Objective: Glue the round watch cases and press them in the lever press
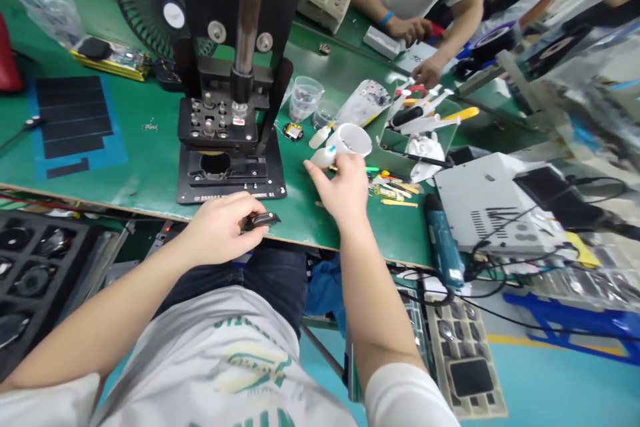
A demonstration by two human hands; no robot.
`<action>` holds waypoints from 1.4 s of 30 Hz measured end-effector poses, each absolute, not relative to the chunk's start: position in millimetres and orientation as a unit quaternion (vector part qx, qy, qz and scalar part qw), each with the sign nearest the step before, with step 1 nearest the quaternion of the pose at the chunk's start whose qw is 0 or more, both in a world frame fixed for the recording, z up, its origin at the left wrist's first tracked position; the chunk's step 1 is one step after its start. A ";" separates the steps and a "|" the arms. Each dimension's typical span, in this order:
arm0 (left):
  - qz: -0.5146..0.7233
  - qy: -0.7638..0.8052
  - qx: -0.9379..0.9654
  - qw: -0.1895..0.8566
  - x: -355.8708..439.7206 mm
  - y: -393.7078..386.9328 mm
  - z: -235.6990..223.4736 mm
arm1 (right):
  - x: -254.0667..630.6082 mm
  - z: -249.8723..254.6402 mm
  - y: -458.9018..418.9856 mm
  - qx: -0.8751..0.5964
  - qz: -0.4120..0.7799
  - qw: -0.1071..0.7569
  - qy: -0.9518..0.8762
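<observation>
My left hand (227,228) is closed around a small dark, glossy part (263,220), perhaps a watch case, at the table's front edge. Its far end sticks out past the fingertips. To the right, my right hand (345,187) has its thumb and fingers around a small white bottle (324,157) with a blue tip. A second white dropper bottle (320,137) lies just beyond it. Behind my right hand stands a white tub (353,140) with small bits inside. The black press (215,127) rises beyond my left hand.
Clear plastic cups (305,99), a box of tools (420,127) and loose picks (395,190) lie around the right hand. Farther right are a grey machine (493,207) and a teal electric screwdriver (444,243). A fan (150,3) stands behind the press. A co-worker's hands (415,37) work opposite.
</observation>
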State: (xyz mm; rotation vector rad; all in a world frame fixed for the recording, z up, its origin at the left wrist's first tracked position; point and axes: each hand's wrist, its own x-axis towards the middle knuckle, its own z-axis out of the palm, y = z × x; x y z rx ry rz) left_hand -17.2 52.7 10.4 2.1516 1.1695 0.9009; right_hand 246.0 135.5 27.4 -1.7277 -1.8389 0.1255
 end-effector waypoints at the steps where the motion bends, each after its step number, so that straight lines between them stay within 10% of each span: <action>1: 0.335 0.429 0.796 0.263 -17.8 52.7 10.9 | 245.5 30.6 124.9 -0.617 0.046 0.326 -0.715; 14: 0.310 0.432 0.804 0.266 -19.2 52.3 10.5 | 254.7 23.3 -17.1 -0.511 0.111 0.456 -0.720; 42: 0.290 0.458 0.795 0.270 -15.5 54.1 8.7 | 235.1 33.5 -8.2 -0.503 0.095 0.385 -0.768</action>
